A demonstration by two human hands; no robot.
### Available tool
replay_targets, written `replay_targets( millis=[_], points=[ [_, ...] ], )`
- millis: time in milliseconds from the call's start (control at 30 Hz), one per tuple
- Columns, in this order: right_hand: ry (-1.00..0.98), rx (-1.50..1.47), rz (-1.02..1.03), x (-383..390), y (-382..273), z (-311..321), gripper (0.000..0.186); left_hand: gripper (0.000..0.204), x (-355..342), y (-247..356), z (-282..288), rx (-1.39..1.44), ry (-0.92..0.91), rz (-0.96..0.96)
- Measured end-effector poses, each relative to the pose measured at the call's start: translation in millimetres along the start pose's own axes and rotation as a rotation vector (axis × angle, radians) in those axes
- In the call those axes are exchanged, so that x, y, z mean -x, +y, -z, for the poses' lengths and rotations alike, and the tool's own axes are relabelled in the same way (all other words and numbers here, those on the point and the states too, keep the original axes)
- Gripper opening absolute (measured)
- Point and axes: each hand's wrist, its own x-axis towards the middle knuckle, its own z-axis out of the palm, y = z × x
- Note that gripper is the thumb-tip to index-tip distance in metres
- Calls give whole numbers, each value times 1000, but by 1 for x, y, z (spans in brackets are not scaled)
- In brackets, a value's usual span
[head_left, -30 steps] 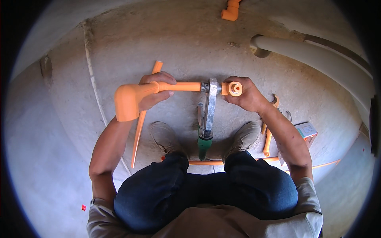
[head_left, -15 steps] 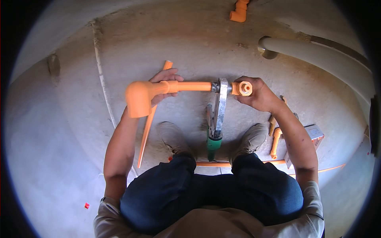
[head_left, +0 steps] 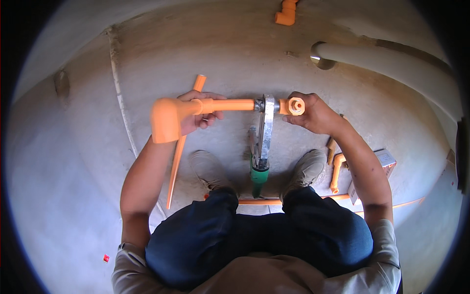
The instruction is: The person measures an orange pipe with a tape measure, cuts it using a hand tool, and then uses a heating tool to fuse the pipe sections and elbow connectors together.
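Observation:
My left hand [head_left: 208, 120] is closed round an orange plastic pipe [head_left: 232, 105], whose left end carries a large orange elbow-shaped fitting [head_left: 165, 120]. The pipe's right end meets a dark socket on the upright metal plate of a pipe-fusion heating tool [head_left: 266, 125]. That tool stands between my feet, its green handle [head_left: 259, 175] pointing down toward me. On the plate's other side, my right hand [head_left: 318, 113] grips a small orange fitting with a threaded insert [head_left: 295, 106], lined up with the opposite socket. How deep either part sits on its socket is hard to tell.
Behind my left hand a thin orange pipe [head_left: 176, 171] leans at a slant. By my right forearm are an orange elbow pipe [head_left: 337, 174], a wooden-handled tool [head_left: 331, 151] and a box [head_left: 386, 158]. Farther off are a thick white pipe [head_left: 382, 59] and another orange fitting [head_left: 286, 13].
The whole view has shifted slightly, so most things sit a little farther left. My left fingers have moved a little on the pipe; both hands keep their hold.

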Motion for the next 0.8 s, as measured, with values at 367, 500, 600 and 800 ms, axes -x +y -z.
replay_targets(
  millis=[367,500,600,800],
  points=[
    [56,-36,-13,-1,6,-10,27,45,-16,7,10,84,-27,105],
    [102,-21,26,-1,12,-13,27,44,-21,2,14,41,-70,29],
    [101,14,50,-2,17,-14,28,44,-21,-1,11,-11,-85,-48],
    [114,26,89,-6,10,-11,26,44,-17,-4,14,-17,-88,-66]
  ],
)
